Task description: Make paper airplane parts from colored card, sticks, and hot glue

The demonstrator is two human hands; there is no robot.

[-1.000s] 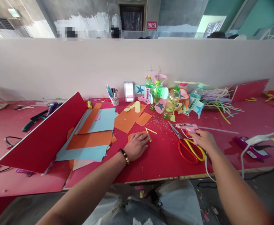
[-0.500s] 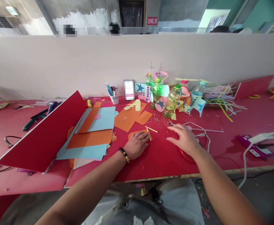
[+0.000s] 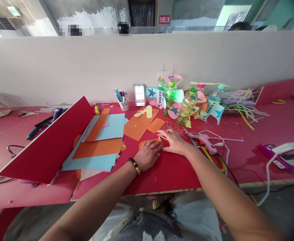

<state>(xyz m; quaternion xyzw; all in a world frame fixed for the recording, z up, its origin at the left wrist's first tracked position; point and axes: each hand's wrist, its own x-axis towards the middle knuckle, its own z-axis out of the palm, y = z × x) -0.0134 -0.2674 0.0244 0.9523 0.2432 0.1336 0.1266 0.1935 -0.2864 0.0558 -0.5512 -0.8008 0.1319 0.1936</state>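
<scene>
My left hand (image 3: 148, 154) lies flat, fingers stretched out, on a small orange paper piece (image 3: 142, 144) that it mostly covers. Against the right edge of that paper stands my right hand (image 3: 175, 142), its thumb and fingertips curled round a thin wooden stick (image 3: 161, 142). A second pale stick (image 3: 163, 137) passes under the right fingers and is partly hidden. Just right of my right hand lie a pink glue gun (image 3: 204, 140) and yellow-handled scissors (image 3: 216, 162).
Blue and orange paper sheets (image 3: 96, 149) are stacked at left beside a leaning red board (image 3: 54, 144). Decorated plastic bottles (image 3: 186, 107), a pen cup (image 3: 124, 105) and a phone (image 3: 139, 95) stand along the partition. A purple power strip (image 3: 279, 157) with cables lies at right.
My right hand has moved left from above the glue gun to the stick at the orange paper's edge, uncovering the glue gun and scissors. My left hand stays on the paper.
</scene>
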